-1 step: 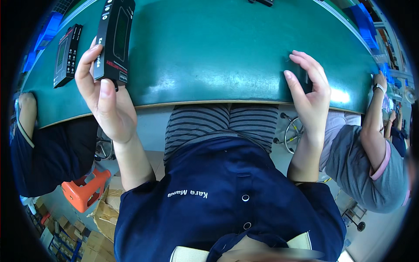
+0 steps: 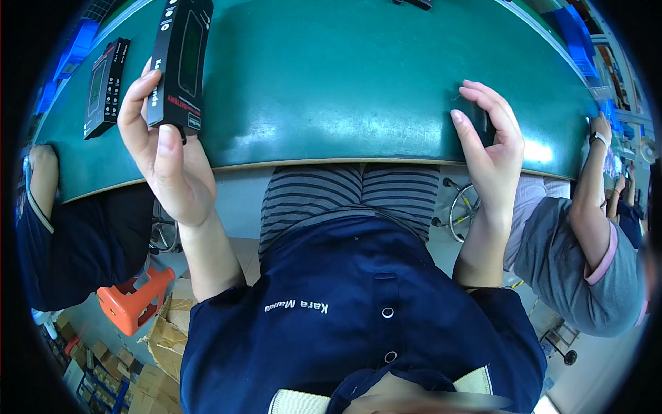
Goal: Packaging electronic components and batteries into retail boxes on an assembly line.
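Observation:
My left hand [image 2: 169,162] is at a tall black box [image 2: 181,65] with a dark device outline and red lettering on its front. A fingertip bends over the box's left edge and the thumb lies at its lower end; the other fingers are mostly hidden behind it. A small dark tip shows under the box. Over the table at the right, my right hand [image 2: 493,134] is curved, with thumb and fingers apart. Between them is a dark patch; I cannot tell whether it is a thing or shadow. A similar black box [image 2: 107,88] stands farther left.
The green table [image 2: 324,90] curves across the view. A small black item [image 2: 416,3] lies at its far edge. Co-workers sit at the left [image 2: 89,241] and right [image 2: 579,255]. An orange stool [image 2: 134,303] and cardboard boxes [image 2: 155,390] are on the floor at lower left.
My right hand has shifted very slightly to the right. My left hand and the boxes look the same.

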Demonstrator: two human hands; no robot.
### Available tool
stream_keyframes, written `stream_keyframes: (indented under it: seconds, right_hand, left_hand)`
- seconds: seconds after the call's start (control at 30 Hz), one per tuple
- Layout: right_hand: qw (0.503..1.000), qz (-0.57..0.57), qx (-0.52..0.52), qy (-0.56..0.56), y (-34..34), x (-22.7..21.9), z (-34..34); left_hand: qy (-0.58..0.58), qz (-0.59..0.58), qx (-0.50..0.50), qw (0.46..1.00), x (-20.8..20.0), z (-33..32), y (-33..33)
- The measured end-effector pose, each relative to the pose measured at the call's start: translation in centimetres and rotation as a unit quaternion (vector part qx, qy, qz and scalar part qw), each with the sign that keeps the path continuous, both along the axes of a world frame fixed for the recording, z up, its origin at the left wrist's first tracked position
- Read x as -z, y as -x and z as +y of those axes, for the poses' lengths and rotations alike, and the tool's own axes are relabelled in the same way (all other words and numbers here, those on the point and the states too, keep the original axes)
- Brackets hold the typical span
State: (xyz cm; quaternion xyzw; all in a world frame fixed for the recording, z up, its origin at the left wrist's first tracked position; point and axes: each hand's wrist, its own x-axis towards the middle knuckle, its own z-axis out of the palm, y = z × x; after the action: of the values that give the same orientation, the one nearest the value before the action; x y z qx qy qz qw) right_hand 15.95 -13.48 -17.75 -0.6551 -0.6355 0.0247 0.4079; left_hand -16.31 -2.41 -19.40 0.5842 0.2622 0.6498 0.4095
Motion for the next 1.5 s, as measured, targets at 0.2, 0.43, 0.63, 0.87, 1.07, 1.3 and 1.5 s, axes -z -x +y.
stream_keyframes:
  seconds: [0.2, 0.43, 0.63, 0.87, 1.07, 1.3, 1.5]
  right_hand:
    - [0.995, 0.099, 0.019, 0.003, -0.2, 0.4, -0.2]
    - [0.991, 0.131, 0.014, -0.014, -0.2, 0.8, -0.1]
    - [0.994, 0.112, 0.012, -0.014, -0.1, 0.5, -0.2]
    - [0.992, 0.124, 0.022, -0.015, -0.7, 0.5, -0.5]
    - [0.993, 0.066, 0.020, -0.096, -1.3, 1.0, -4.0]
    - [0.951, 0.051, 0.300, 0.048, -6.1, 10.0, -14.2]
    - [0.717, -0.045, 0.330, 0.612, -16.2, 24.9, -31.0]
  left_hand:
    - [0.006, 0.005, 0.007, 1.000, 0.1, 0.0, -0.1]
    - [0.010, 0.003, 0.005, 1.000, 0.0, 0.1, 0.0]
    - [0.010, 0.001, 0.003, 1.000, -0.1, 0.1, -0.2]
    - [-0.009, 0.002, -0.003, 1.000, -0.2, 0.1, -0.6]
    - [0.011, -0.013, 0.008, 1.000, 0.5, 0.3, -0.4]
    - [0.021, -0.010, 0.033, 0.999, -0.2, 0.1, 0.1]
    - [-0.178, 0.304, 0.016, 0.936, -1.0, 0.5, -1.9]
